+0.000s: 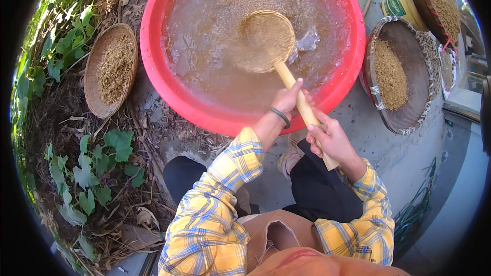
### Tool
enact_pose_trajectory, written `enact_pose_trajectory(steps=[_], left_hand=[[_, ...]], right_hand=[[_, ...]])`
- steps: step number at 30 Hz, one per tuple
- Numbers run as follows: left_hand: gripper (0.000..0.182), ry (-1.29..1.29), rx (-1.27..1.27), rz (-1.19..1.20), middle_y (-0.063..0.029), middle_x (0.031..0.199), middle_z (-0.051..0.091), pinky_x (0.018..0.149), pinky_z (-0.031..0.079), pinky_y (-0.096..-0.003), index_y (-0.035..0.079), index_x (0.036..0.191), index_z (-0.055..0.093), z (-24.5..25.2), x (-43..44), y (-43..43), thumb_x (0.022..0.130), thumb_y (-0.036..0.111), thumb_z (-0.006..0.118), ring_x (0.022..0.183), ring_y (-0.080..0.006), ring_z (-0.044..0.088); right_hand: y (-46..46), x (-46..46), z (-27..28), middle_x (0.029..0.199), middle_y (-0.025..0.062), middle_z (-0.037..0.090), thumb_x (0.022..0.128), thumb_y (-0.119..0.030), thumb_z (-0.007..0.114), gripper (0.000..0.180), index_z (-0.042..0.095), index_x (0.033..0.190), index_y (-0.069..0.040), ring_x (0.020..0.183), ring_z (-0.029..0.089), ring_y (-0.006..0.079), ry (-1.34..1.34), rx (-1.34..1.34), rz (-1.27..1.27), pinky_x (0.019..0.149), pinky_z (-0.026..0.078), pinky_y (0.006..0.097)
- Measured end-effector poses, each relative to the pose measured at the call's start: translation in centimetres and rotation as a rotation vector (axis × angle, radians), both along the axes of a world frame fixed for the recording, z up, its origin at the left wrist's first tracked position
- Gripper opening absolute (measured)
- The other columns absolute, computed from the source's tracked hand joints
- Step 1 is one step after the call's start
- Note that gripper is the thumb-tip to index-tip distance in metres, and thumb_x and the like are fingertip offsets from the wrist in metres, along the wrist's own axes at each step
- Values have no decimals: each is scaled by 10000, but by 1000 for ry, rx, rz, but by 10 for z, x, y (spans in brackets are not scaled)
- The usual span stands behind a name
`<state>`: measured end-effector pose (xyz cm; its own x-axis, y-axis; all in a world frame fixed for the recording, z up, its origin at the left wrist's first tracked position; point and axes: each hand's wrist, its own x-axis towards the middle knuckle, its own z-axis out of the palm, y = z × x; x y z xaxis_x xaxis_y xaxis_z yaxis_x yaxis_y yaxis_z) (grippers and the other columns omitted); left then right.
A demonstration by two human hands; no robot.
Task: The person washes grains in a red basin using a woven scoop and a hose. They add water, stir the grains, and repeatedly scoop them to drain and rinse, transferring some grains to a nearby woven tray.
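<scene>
My left hand (288, 101) grips the wooden handle (303, 107) of a long-handled woven strainer (268, 38) near its middle. Closer to the handle's butt end, my right hand (330, 138) is also closed around it. The round strainer head lies in murky, stirred-up water (215, 84), partly under the surface. All of this water stands in a large round red plastic tub (157, 78) in front of my knees. Grain-like bits float around the strainer, and some stick to the tub's rim. To the right of the strainer head, the water splashes up.
On the left a shallow woven basket (89, 80) holds damp grain or husks (115, 73), beside leafy plants (86, 172). At right are a bamboo basket (416, 88) with a grain heap (389, 76), a yellowish bucket (401, 7) and another grain-filled basket (441, 2).
</scene>
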<state>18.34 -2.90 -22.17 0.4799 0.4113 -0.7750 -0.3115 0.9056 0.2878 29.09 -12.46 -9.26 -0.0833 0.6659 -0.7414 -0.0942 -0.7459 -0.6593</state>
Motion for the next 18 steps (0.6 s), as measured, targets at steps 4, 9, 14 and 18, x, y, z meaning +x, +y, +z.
enact_pose_trajectory(steps=[4, 9, 14, 18], left_hand=[[363, 142, 46, 203, -38, 608, 502, 577, 525, -350, 64, 819, 497, -7, -19, 85, 1006, 373, 533, 565, -201, 538], [397, 167, 133, 60, -55, 622, 542, 525, 513, -349, 43, 795, 515, -34, 26, 113, 990, 386, 560, 534, -209, 554], [450, 6, 0, -118, -83, 703, 627, 667, 572, -378, 36, 853, 572, -13, 31, 20, 945, 475, 609, 669, -248, 657], [420, 73, 6, 5, -135, 771, 646, 742, 580, -441, 23, 900, 557, -8, -30, 14, 974, 435, 577, 746, -293, 670]], right_hand=[[92, -3, -46, 702, 35, 559, 1013, -117, 492, 467, 370, 1461, -69, 480, 502, 90, 351, -18, -80, 408, 393, 232], [91, 2, -71, 684, 35, 538, 1014, -104, 483, 534, 288, 1508, -58, 464, 500, 93, 131, 125, -163, 393, 391, 238], [10, 7, -13, 670, 34, 521, 1012, -63, 446, 562, 231, 1530, -35, 443, 499, 91, -119, 44, -10, 376, 387, 231], [32, 3, -9, 678, 37, 524, 1007, -76, 475, 541, 277, 1509, -34, 452, 497, 103, 269, -69, 4, 392, 397, 237]])
